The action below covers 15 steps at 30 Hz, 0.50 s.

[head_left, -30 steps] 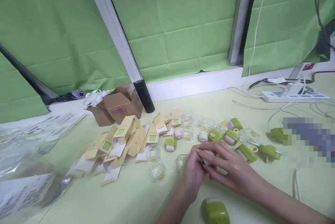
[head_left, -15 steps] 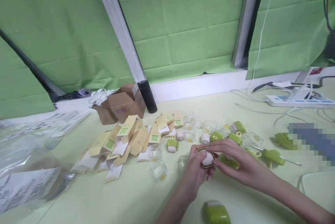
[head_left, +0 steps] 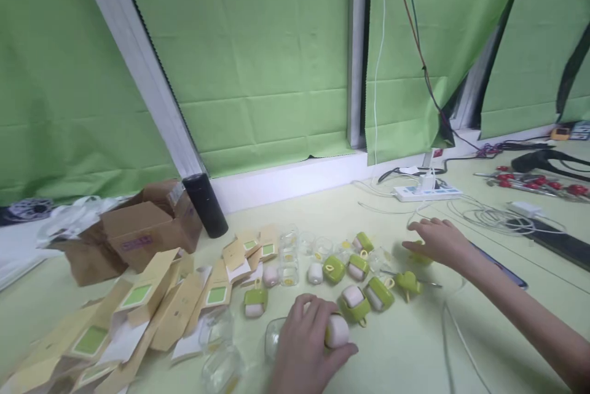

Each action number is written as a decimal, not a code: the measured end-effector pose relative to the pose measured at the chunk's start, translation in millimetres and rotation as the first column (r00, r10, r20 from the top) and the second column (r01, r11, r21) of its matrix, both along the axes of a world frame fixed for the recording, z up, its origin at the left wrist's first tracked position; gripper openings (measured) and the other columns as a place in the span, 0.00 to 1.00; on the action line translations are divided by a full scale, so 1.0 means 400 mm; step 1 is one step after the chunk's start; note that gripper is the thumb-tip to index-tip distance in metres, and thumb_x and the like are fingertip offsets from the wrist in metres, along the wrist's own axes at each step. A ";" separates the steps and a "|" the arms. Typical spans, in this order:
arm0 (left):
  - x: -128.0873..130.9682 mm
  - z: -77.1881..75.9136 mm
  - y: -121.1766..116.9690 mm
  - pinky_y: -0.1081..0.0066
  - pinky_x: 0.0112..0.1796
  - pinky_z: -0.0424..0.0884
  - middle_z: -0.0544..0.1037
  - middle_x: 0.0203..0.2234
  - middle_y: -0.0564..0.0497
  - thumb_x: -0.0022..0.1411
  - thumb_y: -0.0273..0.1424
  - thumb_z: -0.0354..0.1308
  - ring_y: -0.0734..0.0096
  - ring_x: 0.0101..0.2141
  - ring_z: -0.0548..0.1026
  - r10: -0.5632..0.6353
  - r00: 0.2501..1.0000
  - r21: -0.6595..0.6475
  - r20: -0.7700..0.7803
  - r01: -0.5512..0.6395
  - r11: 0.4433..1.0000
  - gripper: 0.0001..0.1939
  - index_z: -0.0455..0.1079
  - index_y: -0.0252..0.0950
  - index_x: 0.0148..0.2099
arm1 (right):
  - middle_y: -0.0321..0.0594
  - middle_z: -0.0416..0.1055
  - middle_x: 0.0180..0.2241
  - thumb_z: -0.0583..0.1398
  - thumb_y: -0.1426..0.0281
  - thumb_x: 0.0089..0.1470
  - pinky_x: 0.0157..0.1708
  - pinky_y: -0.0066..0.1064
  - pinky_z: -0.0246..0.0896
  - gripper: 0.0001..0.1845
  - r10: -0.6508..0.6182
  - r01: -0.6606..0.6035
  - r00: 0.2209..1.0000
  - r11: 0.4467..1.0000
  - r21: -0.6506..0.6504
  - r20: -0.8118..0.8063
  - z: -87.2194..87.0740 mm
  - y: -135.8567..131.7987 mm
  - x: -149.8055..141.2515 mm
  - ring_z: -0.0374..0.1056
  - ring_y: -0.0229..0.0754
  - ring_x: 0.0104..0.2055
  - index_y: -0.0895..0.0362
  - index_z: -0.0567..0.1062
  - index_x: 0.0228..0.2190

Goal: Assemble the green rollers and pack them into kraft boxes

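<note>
My left hand [head_left: 306, 342] is curled round a small green holder with a white rounded insert [head_left: 337, 330], low over the table. Its fingers hide most of the green part. My right hand [head_left: 442, 243] is stretched out to the right, fingers spread, above a green plastic piece [head_left: 420, 252] that it partly covers. Another green piece [head_left: 408, 284] lies nearby with a thin metal rod [head_left: 431, 284] beside it. Between the hands are several green holders with white inserts, one of them a holder [head_left: 354, 303] on its side. A clear plastic cup [head_left: 273, 337] stands against my left hand.
Opened yellow cartons [head_left: 177, 314] are heaped at the left. Behind them stand a brown cardboard box [head_left: 147, 228] and a black cylinder [head_left: 205, 204]. Clear cups [head_left: 289, 256] line the middle. A power strip [head_left: 426, 193], loose cables and a phone [head_left: 500, 266] are at the right.
The view has swung to the right. My right hand has left the holder and moved right to a green piece, its fingers opening. My left hand keeps the holder.
</note>
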<state>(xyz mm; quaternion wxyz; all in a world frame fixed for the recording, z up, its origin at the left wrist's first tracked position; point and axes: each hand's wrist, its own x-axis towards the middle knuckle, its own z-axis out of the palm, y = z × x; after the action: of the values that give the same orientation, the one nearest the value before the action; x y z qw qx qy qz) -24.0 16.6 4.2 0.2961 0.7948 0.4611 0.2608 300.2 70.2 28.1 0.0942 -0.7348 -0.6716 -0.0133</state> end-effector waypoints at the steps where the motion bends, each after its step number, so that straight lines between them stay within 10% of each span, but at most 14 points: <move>1: -0.002 -0.003 0.003 0.53 0.47 0.60 0.75 0.41 0.47 0.43 0.38 0.68 0.46 0.48 0.64 0.004 1.000 0.019 -0.031 -0.004 1.000 0.17 0.73 0.43 0.38 | 0.57 0.76 0.33 0.59 0.58 0.45 0.40 0.54 0.59 0.19 -0.039 0.039 0.999 0.999 -0.036 -0.005 -0.016 0.005 0.028 0.70 0.65 0.40 0.61 0.76 0.31; 5: -0.010 -0.017 0.004 0.48 0.50 0.58 0.73 0.46 0.45 0.42 0.37 0.68 0.44 0.51 0.61 0.070 0.997 0.044 -0.027 -0.068 0.997 0.20 0.74 0.43 0.41 | 0.48 0.76 0.26 0.58 0.53 0.44 0.28 0.42 0.63 0.19 -0.073 0.059 0.993 0.988 -0.143 -0.092 -0.060 0.007 0.078 0.73 0.57 0.29 0.57 0.75 0.27; 10: -0.001 0.004 -0.017 0.55 0.48 0.60 0.73 0.44 0.45 0.51 0.41 0.62 0.52 0.47 0.65 0.141 0.947 0.056 0.287 -0.164 0.985 0.19 0.71 0.43 0.46 | 0.46 0.74 0.41 0.54 0.52 0.53 0.37 0.35 0.67 0.29 0.076 -0.088 0.963 0.995 -0.035 -0.257 -0.006 -0.030 -0.006 0.72 0.47 0.40 0.57 0.64 0.50; 15: 0.011 0.016 -0.017 0.73 0.20 0.60 0.73 0.30 0.49 0.60 0.52 0.45 0.74 0.19 0.66 0.235 0.741 -0.445 0.628 0.095 0.890 0.30 0.55 0.38 0.57 | 0.42 0.69 0.47 0.61 0.58 0.51 0.45 0.37 0.66 0.26 0.587 -0.570 0.658 0.798 0.197 -0.473 0.078 -0.110 -0.262 0.67 0.45 0.48 0.53 0.63 0.49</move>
<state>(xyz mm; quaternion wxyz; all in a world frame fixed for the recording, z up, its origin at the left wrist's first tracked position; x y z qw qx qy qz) -19.8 9.9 10.7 0.6058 0.5390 0.4022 0.4251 195.5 26.2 59.3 0.2797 -0.4576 -0.8195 0.2020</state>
